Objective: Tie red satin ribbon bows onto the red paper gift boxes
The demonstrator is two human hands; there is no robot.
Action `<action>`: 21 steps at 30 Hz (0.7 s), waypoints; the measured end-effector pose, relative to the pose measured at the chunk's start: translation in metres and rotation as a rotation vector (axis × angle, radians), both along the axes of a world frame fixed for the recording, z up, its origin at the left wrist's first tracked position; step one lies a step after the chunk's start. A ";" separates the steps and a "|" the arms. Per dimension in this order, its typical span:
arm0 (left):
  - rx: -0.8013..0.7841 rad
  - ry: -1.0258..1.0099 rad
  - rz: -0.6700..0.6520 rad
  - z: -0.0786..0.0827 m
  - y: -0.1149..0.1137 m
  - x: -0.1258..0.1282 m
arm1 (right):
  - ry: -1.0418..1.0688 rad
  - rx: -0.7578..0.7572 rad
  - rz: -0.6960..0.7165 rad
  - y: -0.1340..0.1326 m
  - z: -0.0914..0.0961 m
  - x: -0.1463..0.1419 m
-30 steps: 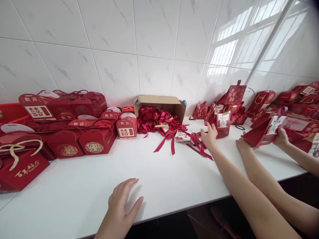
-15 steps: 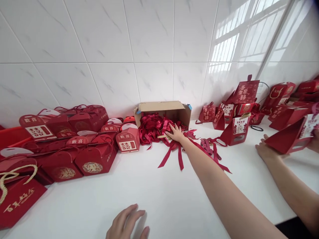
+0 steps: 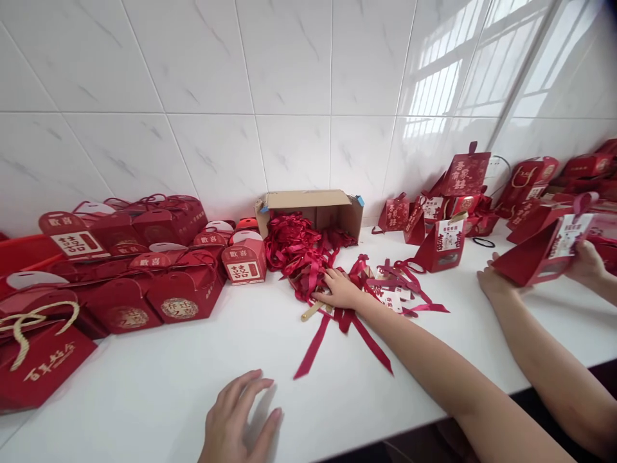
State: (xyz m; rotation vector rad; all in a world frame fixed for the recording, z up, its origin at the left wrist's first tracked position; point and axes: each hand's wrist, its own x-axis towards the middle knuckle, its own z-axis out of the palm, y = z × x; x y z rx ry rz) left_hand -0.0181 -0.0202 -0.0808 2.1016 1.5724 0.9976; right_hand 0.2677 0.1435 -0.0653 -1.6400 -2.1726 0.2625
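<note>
While my left hand point(image 3: 238, 418) lies released on the tabletop point(image 3: 144, 386), my right hand point(image 3: 340, 289) has its grip clenched on ribbons point(image 3: 301, 254) before the box point(image 3: 308, 199). They seem light, limp and slippery; I'd bunch several mid-length.

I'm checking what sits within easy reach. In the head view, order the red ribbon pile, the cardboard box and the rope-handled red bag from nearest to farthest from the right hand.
1. The red ribbon pile: directly under the right hand, touching it.
2. The cardboard box: at the back, just behind the pile.
3. The rope-handled red bag: far off at the left edge of the view.
</note>
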 end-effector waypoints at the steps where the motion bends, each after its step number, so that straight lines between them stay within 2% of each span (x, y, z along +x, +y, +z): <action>1: -0.035 -0.040 0.010 0.002 0.000 -0.001 | 0.006 0.003 0.067 -0.008 0.002 -0.004; 4: -0.183 -0.172 0.013 0.013 0.004 -0.009 | 0.025 -0.012 0.292 -0.025 0.009 -0.013; 7: -0.299 -0.167 -0.053 0.038 0.024 -0.012 | 0.039 -0.044 0.486 -0.037 0.016 -0.022; 11: -0.204 -0.021 -0.039 0.076 0.073 0.004 | 0.051 -0.069 0.623 -0.053 0.019 -0.034; 13: -0.245 0.231 -0.111 0.087 0.099 0.019 | 0.051 -0.079 0.639 -0.062 0.019 -0.037; 14: -0.322 0.398 -0.173 0.091 0.110 0.027 | 0.048 -0.080 0.633 -0.066 0.019 -0.038; 17: -0.423 0.542 -0.310 0.095 0.134 0.046 | 0.034 -0.031 0.585 -0.073 0.019 -0.034; 21: -0.422 0.575 -0.416 0.104 0.149 0.053 | 0.092 0.127 0.473 -0.074 0.023 -0.022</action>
